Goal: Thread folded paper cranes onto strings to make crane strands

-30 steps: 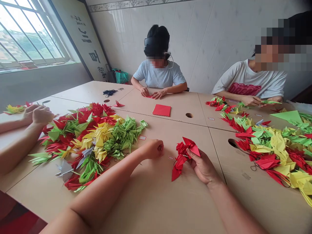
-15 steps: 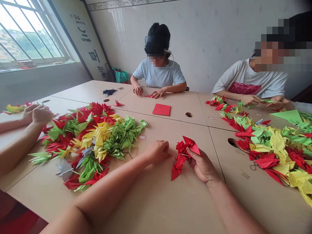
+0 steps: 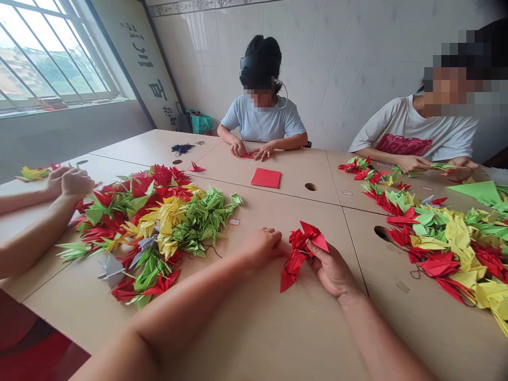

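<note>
My right hand (image 3: 332, 265) is closed on a bunch of red folded paper cranes (image 3: 297, 251), pinched between thumb and fingers just above the table. Pointed red wings stick out at the top and bottom of the bunch. Just left of it is my left hand (image 3: 265, 245), its fingers curled in and close to the cranes. Whatever those fingers hold, if anything, is hidden or too small to make out. To the left of my left forearm lies a big heap of red, green, yellow and grey paper cranes (image 3: 170, 219), with dark cord among them.
Across the table a person (image 3: 262, 114) folds red paper behind a red paper stack (image 3: 265, 178). At right, another person (image 3: 416, 127) handles green paper beside a long crane pile (image 3: 456, 233). A co-worker's clasped hands (image 3: 75, 182) rest at left. Dark cord (image 3: 182, 149) lies farther back.
My left hand has come slightly closer to the red cranes. My right hand keeps its hold on them. The whole view has shifted a little.
</note>
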Action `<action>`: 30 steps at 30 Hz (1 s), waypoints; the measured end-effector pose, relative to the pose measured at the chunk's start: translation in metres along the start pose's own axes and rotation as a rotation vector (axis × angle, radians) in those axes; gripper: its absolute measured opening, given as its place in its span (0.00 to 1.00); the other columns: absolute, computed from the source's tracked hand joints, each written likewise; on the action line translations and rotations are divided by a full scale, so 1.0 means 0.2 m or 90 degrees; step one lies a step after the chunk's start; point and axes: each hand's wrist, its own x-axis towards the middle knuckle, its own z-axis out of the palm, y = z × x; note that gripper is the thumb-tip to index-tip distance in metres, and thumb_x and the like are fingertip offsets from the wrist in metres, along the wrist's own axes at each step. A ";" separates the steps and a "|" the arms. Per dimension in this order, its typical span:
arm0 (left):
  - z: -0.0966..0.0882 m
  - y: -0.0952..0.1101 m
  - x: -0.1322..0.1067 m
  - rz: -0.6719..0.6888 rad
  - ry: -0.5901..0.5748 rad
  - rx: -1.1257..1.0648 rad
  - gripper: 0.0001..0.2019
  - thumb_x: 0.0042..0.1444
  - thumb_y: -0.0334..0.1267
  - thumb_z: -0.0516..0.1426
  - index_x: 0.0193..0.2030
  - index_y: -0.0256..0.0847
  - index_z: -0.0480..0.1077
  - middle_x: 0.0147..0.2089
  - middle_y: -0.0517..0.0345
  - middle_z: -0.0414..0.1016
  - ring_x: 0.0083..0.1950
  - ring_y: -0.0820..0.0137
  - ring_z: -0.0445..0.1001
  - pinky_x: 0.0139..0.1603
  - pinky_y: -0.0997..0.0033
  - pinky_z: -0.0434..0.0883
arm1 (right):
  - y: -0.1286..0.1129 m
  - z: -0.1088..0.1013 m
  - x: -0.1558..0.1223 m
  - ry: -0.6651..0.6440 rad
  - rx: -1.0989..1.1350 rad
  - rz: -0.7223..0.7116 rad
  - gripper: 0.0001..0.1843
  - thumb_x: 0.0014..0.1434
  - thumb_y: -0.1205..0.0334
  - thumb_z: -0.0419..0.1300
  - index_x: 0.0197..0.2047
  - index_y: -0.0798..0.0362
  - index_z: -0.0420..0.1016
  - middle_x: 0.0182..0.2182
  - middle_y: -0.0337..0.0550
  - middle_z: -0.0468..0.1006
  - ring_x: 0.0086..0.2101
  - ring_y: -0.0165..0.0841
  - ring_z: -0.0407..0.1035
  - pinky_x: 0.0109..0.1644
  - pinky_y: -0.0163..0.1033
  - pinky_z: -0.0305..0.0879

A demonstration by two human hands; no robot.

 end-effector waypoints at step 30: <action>-0.13 -0.08 -0.16 -0.192 0.062 -0.648 0.09 0.48 0.32 0.56 0.38 0.36 0.68 0.33 0.58 0.71 0.34 0.74 0.71 0.39 0.72 0.68 | 0.01 0.02 -0.01 -0.051 0.000 0.007 0.11 0.49 0.55 0.66 0.36 0.49 0.78 0.37 0.41 0.78 0.40 0.37 0.69 0.45 0.42 0.65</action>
